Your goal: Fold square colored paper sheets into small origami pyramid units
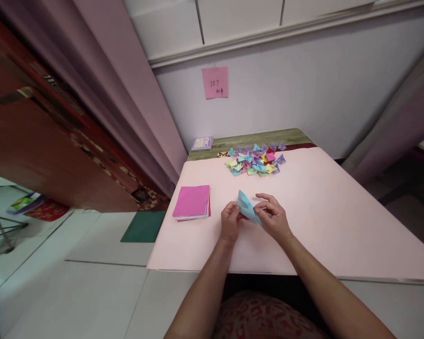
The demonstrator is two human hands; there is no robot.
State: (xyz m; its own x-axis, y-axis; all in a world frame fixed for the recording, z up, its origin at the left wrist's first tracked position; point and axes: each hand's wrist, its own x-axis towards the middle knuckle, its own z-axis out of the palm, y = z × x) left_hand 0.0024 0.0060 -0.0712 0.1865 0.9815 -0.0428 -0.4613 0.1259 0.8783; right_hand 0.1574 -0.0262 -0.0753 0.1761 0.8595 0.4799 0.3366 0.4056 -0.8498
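Observation:
A light blue sheet of origami paper (pixel 246 206), folded at a slant, is held up between both hands over the near part of the table. My left hand (pixel 231 221) pinches its left side with thumb and fingers. On the right edge, the thumb and a finger of my right hand (pixel 273 217) grip the paper, while its other fingers stretch outward. To the left lies a stack of square paper (pixel 192 201) with a magenta sheet on top. Beyond the hands is a heap of small folded paper pieces (pixel 256 160) in blue, purple, yellow, pink and green.
Pale pink paper (pixel 325 207) covers most of the table. A small pile of printed cards (pixel 202 143) sits at the far left corner. A pink note (pixel 215 82) with handwriting is stuck on the wall. Curtains (pixel 127 84) and a red door (pixel 49 122) stand at the left.

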